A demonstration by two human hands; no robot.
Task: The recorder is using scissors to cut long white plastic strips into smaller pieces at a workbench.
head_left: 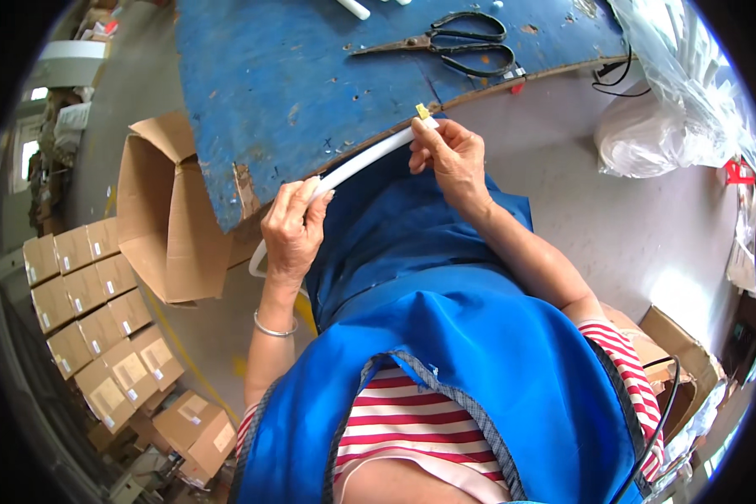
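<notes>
i see a worn blue painted tabletop (311, 76) carrying black metal scissors (462, 42), over grey floor. at its near edge my left hand (294, 231) and right hand (449, 151) each grip the white bendy plastic tube (365, 161). an open brown cardboard box (164, 210) crowds the left; the tube's lower end is hidden.

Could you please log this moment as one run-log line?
left hand: grips white tube | right hand: pinches tube end with yellow tip | scissors: lying on blue table | open carton: beside table
</notes>
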